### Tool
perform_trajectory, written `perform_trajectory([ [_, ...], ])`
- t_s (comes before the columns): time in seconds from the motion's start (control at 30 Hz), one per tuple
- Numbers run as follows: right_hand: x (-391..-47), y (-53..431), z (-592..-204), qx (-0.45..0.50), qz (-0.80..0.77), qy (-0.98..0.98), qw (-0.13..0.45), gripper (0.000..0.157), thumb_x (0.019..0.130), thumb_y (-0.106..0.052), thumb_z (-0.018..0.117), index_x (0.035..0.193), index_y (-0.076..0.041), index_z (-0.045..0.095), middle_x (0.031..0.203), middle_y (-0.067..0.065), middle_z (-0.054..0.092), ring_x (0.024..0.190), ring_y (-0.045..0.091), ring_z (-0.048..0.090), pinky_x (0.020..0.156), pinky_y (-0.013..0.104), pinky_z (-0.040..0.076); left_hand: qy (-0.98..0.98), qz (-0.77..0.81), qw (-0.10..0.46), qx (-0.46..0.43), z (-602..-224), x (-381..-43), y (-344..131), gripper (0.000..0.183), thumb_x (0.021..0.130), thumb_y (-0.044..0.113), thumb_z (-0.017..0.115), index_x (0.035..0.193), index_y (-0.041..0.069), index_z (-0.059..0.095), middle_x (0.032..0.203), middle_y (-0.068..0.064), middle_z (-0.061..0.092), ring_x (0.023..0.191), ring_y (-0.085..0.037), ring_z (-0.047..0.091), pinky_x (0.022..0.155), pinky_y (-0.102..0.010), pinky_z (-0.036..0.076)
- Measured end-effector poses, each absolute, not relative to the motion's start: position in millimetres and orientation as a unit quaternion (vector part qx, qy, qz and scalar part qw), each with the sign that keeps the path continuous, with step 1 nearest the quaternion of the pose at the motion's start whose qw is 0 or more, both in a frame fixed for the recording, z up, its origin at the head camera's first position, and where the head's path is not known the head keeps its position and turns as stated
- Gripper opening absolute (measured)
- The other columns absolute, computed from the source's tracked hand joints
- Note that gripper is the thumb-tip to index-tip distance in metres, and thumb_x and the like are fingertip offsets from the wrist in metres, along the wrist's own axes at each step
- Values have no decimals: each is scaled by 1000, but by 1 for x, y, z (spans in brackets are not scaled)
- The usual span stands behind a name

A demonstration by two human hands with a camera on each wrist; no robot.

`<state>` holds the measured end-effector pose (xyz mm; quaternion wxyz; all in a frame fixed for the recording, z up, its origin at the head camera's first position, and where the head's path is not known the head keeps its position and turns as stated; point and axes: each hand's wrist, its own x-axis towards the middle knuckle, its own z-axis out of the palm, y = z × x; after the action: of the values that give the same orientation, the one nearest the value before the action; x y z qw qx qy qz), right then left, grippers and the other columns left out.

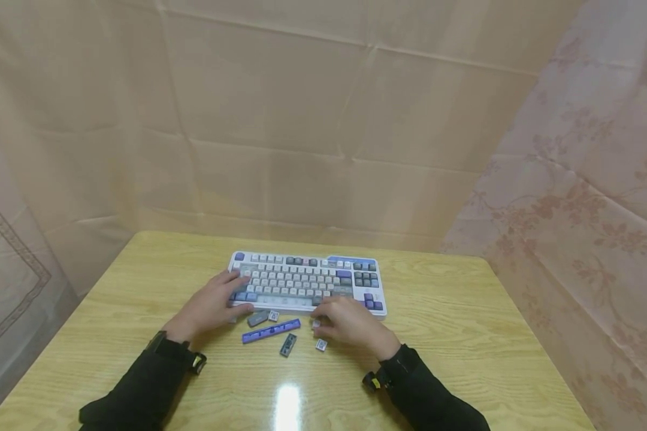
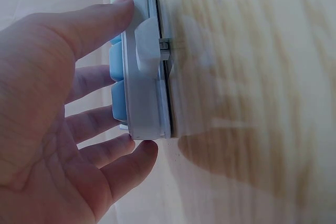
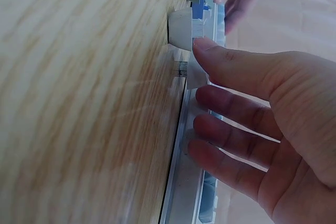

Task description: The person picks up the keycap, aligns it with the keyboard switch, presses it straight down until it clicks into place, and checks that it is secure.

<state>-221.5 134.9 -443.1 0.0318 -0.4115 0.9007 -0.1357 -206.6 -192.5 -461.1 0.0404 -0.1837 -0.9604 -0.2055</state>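
A white keyboard (image 1: pixel 310 304) with white, grey and purple keys lies on the table. On its near left corner rests my left hand (image 1: pixel 210 302), fingers spread over the end keys and left side, thumb against the front edge. At the middle of that front edge, my right hand (image 1: pixel 350 323) pinches a small pale keycap (image 3: pixel 197 72) between thumb and forefinger; its other fingers are loosely bent. Loose in front lie a purple bar-shaped keycap (image 1: pixel 271 331), a wide grey keycap (image 1: pixel 257 318), a dark keycap (image 1: pixel 288 345) and small white keycaps (image 1: pixel 321 345).
The yellow wood-grain table (image 1: pixel 437 335) is glossy, with a bright reflection near its front. A beige cloth (image 1: pixel 302 120) hangs behind it, and a floral cloth (image 1: pixel 587 197) hangs on the right.
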Motion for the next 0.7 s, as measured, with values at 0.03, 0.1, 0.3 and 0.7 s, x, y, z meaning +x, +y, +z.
perform_trajectory([
  [0.03, -222, 135, -444, -413, -134, 900, 31, 30, 88, -32, 81, 112, -14, 78, 98, -8, 70, 87, 8, 63, 74, 18, 51, -960, -205, 41, -184, -461, -207, -192, 70, 91, 41, 76, 145, 2, 54, 152, -29, 42, 141, -50, 36, 113, -63, 32],
  [0.1, -222, 135, -445, -415, -130, 900, 28, 30, 88, -32, 81, 112, -15, 78, 97, -8, 69, 86, 8, 63, 73, 18, 50, -961, -206, 38, -182, -461, -206, -192, 70, 91, 41, 76, 145, 2, 54, 152, -28, 41, 141, -49, 35, 113, -63, 32],
  [0.3, -222, 135, -447, -423, -126, 897, 18, 29, 87, -31, 82, 111, -15, 78, 95, -8, 70, 84, 6, 62, 72, 18, 50, -961, -205, 40, -184, -459, -206, -192, 69, 92, 42, 75, 145, 2, 54, 152, -28, 42, 141, -49, 36, 113, -63, 32],
  [0.7, -221, 134, -448, -430, -124, 894, 11, 26, 88, -29, 82, 109, -15, 79, 95, -8, 70, 85, 5, 62, 74, 20, 52, -959, -205, 46, -188, -460, -206, -192, 69, 92, 41, 75, 144, 2, 55, 151, -29, 42, 140, -50, 37, 113, -63, 33],
])
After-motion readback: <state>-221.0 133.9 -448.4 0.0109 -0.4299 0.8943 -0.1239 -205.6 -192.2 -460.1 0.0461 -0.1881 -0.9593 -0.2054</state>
